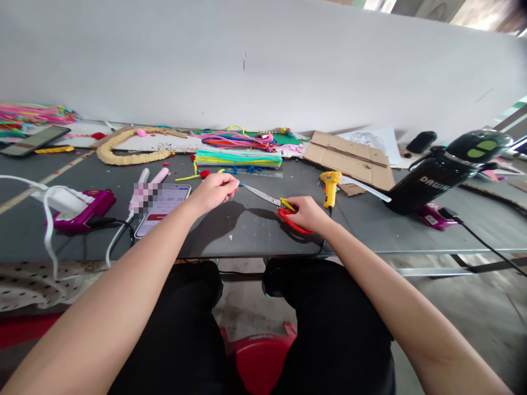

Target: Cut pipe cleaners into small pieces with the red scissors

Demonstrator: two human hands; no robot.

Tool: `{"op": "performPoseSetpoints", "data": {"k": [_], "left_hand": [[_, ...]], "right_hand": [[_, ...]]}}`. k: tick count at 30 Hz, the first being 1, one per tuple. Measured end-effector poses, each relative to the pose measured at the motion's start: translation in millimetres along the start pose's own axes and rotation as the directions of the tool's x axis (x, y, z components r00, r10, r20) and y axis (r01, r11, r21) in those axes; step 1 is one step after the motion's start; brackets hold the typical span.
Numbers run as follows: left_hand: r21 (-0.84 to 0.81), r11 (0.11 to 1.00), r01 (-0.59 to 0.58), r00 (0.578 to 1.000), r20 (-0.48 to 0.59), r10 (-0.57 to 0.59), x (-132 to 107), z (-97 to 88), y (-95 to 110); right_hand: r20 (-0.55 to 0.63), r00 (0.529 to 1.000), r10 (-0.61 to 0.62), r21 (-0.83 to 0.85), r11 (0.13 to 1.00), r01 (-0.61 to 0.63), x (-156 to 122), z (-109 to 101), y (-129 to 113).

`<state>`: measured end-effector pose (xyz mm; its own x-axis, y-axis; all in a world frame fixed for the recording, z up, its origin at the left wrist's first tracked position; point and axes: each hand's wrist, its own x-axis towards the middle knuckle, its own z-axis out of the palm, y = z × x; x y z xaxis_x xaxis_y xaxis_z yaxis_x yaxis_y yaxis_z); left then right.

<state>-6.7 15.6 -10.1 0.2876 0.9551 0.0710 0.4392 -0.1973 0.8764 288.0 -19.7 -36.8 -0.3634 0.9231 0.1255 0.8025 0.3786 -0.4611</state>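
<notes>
My right hand [308,213] is closed around the red and yellow handles of a pair of scissors [265,196], whose blades point left. My left hand [217,192] is pinched just beyond the blade tips. A tiny blue bit [241,185] shows between its fingertips and the scissors; I cannot tell its kind. Behind the hands lies a bundle of yellow and turquoise pipe cleaners [239,158], with pink and orange ones [234,140] farther back. A yellow glue gun [330,188] with a clear glue stick stands right of my right hand.
At the right, a black bottle [442,173] leans beside flattened cardboard [349,159]. A phone [167,206] lies left of my left hand near a pink curling-iron-like tool [154,184]. Purple power blocks [88,214] with cables sit farther left. A curved tan strip [109,151] rests behind.
</notes>
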Motion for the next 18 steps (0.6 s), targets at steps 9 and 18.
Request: {"op": "performPoseSetpoints", "data": {"k": [9,18], "left_hand": [[-0.033,0.999,0.008,1.0,0.007,-0.008,-2.1,1.3,5.4],[-0.071,0.997,0.032,0.999,0.007,-0.031,-1.7,2.1,7.8]], "right_hand": [[-0.005,1.0,-0.027,-0.008,1.0,0.027,2.8,2.0,4.4],[-0.049,0.998,0.037,0.1,0.994,-0.032,-1.3,0.9,-2.1]]}}
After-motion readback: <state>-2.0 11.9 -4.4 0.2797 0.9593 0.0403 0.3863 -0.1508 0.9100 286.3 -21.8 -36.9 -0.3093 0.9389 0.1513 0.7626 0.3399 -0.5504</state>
